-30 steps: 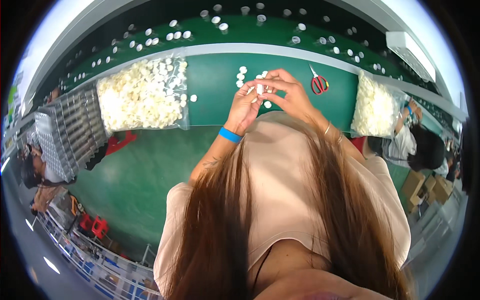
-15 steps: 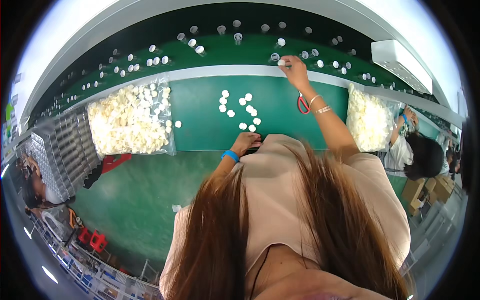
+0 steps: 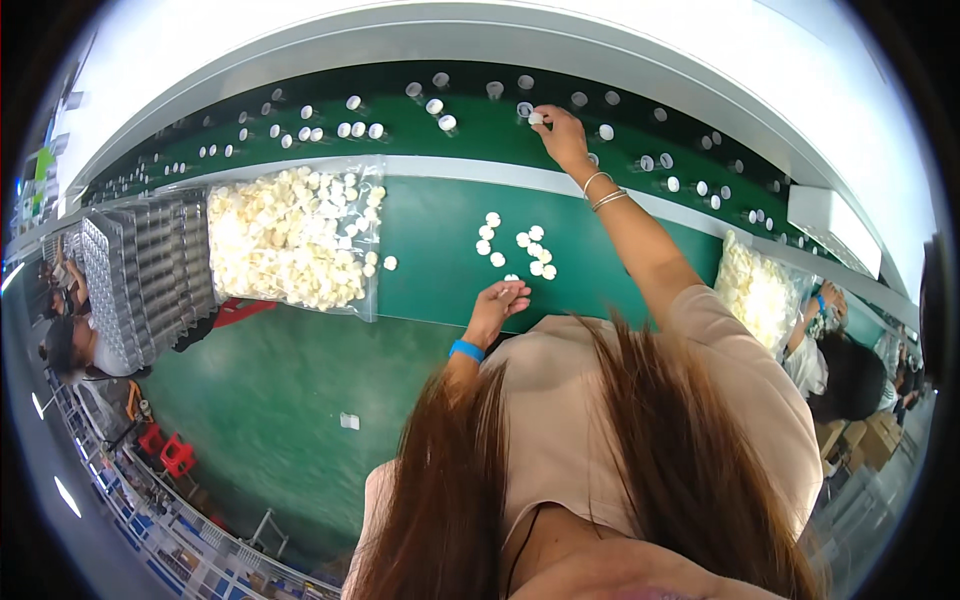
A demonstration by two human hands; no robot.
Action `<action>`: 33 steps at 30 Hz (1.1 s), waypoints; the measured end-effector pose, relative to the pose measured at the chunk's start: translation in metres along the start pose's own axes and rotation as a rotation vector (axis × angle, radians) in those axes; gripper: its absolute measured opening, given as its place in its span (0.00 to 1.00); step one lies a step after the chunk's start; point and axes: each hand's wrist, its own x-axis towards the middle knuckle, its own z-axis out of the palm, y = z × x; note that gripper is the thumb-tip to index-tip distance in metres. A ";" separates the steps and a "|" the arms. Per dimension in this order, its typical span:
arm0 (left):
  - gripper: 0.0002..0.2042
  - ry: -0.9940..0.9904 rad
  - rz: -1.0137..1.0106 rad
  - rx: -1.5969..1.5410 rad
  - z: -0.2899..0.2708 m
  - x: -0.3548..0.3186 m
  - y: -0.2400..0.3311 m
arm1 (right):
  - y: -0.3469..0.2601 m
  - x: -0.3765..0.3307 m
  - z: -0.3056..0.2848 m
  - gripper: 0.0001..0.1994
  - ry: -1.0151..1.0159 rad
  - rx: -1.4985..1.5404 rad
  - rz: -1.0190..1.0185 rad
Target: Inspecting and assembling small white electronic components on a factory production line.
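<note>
My right hand [image 3: 562,137] reaches across to the dark green belt, thumb and fingers pinching a small round cream-white piece [image 3: 536,118]. That piece is right at the rim of a clear cup [image 3: 525,108]; whether they touch I cannot tell. Near the table's front edge, my left hand [image 3: 498,304] has its fingertips closed on another cream-white piece [image 3: 512,279], partly covered by them. Several loose pieces of the same kind [image 3: 535,248] lie on the green tabletop [image 3: 430,215] just beyond my left hand.
A clear bag of cream-white pieces [image 3: 285,240] lies left on the table, another bag [image 3: 755,290] to the right. Clear plastic trays [image 3: 145,285] are stacked far left. Cups with white tops [image 3: 447,123] stand along the belt. A co-worker [image 3: 845,370] sits at right.
The view has shifted. My right hand has brought its piece against the cup's rim. My left hand has come forward from the table edge to a loose piece. The red-handled scissors are now out of sight.
</note>
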 end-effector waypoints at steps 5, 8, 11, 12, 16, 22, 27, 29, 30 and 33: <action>0.12 0.069 0.013 -0.065 -0.034 -0.027 0.012 | -0.009 0.021 0.008 0.13 -0.075 -0.072 -0.059; 0.11 0.088 0.014 -0.059 -0.047 -0.036 0.021 | -0.010 0.035 0.010 0.11 -0.147 -0.193 -0.102; 0.11 0.114 0.024 -0.076 -0.055 -0.040 0.025 | -0.011 0.042 0.015 0.12 -0.216 -0.223 -0.144; 0.11 0.123 0.026 -0.088 -0.057 -0.040 0.026 | -0.012 0.043 0.018 0.12 -0.217 -0.224 -0.145; 0.11 0.128 0.037 -0.072 -0.058 -0.042 0.031 | -0.014 0.043 0.025 0.11 -0.197 -0.269 -0.192; 0.11 0.096 0.050 -0.120 -0.060 -0.044 0.038 | -0.011 0.045 0.032 0.07 -0.216 -0.292 -0.153; 0.11 0.121 0.045 -0.115 -0.064 -0.045 0.042 | -0.003 0.042 0.036 0.06 -0.152 -0.224 -0.311; 0.11 0.121 0.048 -0.117 -0.065 -0.044 0.041 | -0.003 0.044 0.036 0.06 -0.183 -0.252 -0.305; 0.11 0.120 0.053 -0.117 -0.065 -0.043 0.041 | -0.004 0.043 0.037 0.06 -0.184 -0.253 -0.305; 0.11 0.118 0.048 -0.113 -0.062 -0.042 0.044 | -0.003 0.044 0.038 0.05 -0.188 -0.270 -0.288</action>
